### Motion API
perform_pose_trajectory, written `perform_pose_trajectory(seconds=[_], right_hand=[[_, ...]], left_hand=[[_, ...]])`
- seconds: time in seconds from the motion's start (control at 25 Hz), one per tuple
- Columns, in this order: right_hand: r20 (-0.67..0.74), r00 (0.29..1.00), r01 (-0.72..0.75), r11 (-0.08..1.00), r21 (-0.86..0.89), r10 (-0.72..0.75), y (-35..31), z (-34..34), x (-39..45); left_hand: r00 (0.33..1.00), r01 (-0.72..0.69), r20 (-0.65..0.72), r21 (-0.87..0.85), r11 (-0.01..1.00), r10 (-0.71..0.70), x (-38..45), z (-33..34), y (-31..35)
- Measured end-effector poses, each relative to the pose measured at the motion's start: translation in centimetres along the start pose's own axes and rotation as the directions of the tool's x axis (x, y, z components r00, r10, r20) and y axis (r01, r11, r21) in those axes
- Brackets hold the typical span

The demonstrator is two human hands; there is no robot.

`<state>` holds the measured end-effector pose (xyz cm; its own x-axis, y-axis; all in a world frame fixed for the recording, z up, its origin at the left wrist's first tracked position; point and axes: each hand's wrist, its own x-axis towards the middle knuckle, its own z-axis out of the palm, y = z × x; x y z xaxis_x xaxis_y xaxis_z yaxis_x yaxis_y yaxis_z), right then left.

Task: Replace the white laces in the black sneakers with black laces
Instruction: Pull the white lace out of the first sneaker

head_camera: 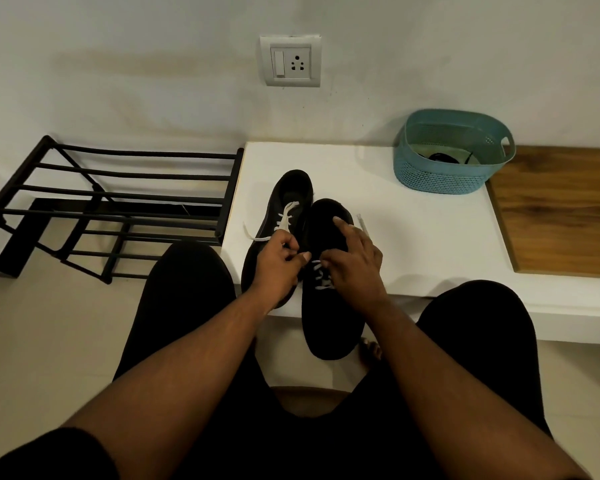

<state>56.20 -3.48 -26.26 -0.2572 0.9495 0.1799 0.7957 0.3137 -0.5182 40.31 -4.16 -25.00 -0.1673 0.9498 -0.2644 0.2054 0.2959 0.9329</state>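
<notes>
A white table (413, 244) stands against a pale wall (153, 64). On the wall, far above the fingers, is a white switch and socket plate (290, 60). A brown wooden board (561, 216) lies on the table, well to the right of the fingers. A black metal rack (118, 202) stands on the floor, well to the left of the fingers. The person sits with legs in black cloth on both sides of the table's near edge.

A blue basket (444, 178) with small holes sits on the table, up and to the right of the fingers. A black lace (444, 156) lies coiled inside it.

Two black sneakers stand side by side on the table, touching, with heels away from the person. The left sneaker (278, 216) has a loose white lace (286, 216), and one end trails out to the left. The right sneaker (329, 306) is nearer, and its toe hangs over the table edge. Its white lace (321, 275) crosses in rows right under the fingers.

The left hand (278, 265) is curled, and its fingers pinch white lace between the two sneakers. The right hand (354, 258) rests on the right sneaker. Its first finger points straight up along the shoe, and its thumb and other fingers curl onto the lace rows.
</notes>
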Motion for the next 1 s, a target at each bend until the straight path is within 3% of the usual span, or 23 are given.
perform_pose_trajectory(seconds=[0.08,0.16,0.2,0.32,0.4,0.48,0.52,0.56,0.64,0.68,0.72,0.8,0.88,1.0], right_hand=[[-0.17,0.974,-0.099,0.955,0.279,0.151,-0.2,0.2,-0.4],[-0.183,0.927,-0.219,0.868,0.445,0.328,-0.4,0.1,-0.8],[-0.17,0.931,-0.23,0.882,0.412,0.322,-0.4,-0.1,-0.8],[-0.074,0.997,-0.029,0.998,0.049,0.032,-0.4,0.2,-0.8],[0.0,0.999,0.043,0.989,-0.141,-0.043,-0.9,0.6,-0.4],[-0.026,0.995,0.085,0.977,-0.194,-0.091,-1.0,0.9,-0.2],[-0.088,0.995,0.043,0.993,-0.109,-0.053,-0.6,0.8,-0.1],[-0.17,0.983,-0.069,0.996,0.052,0.076,-0.2,0.3,-0.1],[-0.254,0.877,-0.309,0.883,0.354,0.408,1.3,-1.3,0.0],[-0.244,0.836,-0.369,0.833,0.412,0.491,1.9,-2.0,0.0],[-0.261,0.848,-0.355,0.86,0.366,0.461,2.2,-2.7,-0.1],[-0.287,0.952,-0.083,0.992,0.095,0.107,2.2,-3.0,0.0],[-0.135,0.975,0.147,0.97,-0.195,-0.174,1.6,-2.1,0.1],[0.029,0.992,0.123,0.945,-0.302,-0.12,0.5,-0.4,0.2]], left_hand=[[0.999,-0.002,-0.047,-0.019,1.0,0.001,0.2,-0.2,0.0],[0.998,0.015,-0.067,-0.082,0.997,-0.021,0.2,0.0,0.0],[0.998,0.021,-0.064,-0.102,0.995,-0.027,0.1,0.1,-0.2],[0.999,0.022,-0.027,-0.096,0.995,-0.025,-0.4,0.3,-0.8],[0.999,0.022,-0.024,-0.098,0.995,-0.024,-0.6,0.3,-1.0],[0.999,0.023,-0.037,-0.128,0.992,-0.028,-0.7,0.4,-1.1],[0.999,0.025,-0.042,-0.137,0.99,-0.031,-0.7,0.5,-1.1],[0.998,0.027,-0.044,-0.14,0.99,-0.033,-0.8,0.4,-1.1],[0.999,0.02,-0.04,-0.138,0.99,-0.025,-0.8,0.4,-1.1],[0.999,0.01,-0.036,-0.135,0.991,-0.015,-0.8,0.4,-1.0],[0.999,0.001,-0.031,-0.132,0.991,-0.005,-0.9,0.4,-0.9],[1.0,-0.016,-0.028,-0.131,0.991,0.013,-1.0,0.5,-0.7],[0.999,-0.028,-0.028,-0.117,0.993,0.025,-1.1,0.5,-0.7],[1.0,-0.027,-0.017,-0.106,0.994,0.026,-0.9,0.5,-0.9]])
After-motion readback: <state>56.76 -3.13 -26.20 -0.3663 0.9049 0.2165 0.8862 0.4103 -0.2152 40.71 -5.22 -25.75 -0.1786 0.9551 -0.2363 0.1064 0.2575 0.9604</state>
